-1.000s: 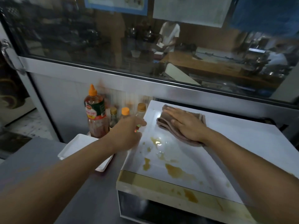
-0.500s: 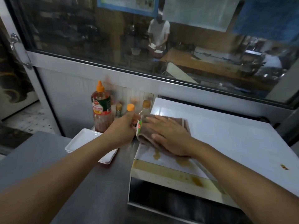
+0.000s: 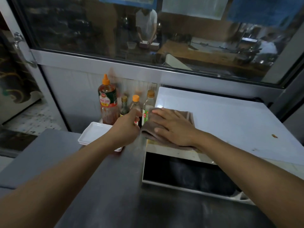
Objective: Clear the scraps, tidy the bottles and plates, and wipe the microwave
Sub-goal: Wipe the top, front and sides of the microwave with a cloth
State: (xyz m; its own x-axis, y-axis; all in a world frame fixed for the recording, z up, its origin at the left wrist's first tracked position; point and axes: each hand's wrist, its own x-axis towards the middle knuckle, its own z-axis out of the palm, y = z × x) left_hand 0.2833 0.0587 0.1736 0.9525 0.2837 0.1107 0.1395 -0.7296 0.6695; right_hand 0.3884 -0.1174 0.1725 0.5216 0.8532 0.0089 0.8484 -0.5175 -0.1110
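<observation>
With my right hand (image 3: 174, 127) flat on the brown cloth (image 3: 189, 117), I have dragged it to the microwave's (image 3: 222, 116) front left corner, center frame, covering the sauce stains, so wiping advances, while my left hand (image 3: 126, 127), grip unclear, reaches the bottles (image 3: 135, 104).

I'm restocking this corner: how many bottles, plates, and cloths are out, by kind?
Bottles: 4, the big sauce bottle and three small bottles.
Plates: 1 stack; number in it unclear.
Cloths: 1, on the microwave.
Total: 6.
</observation>
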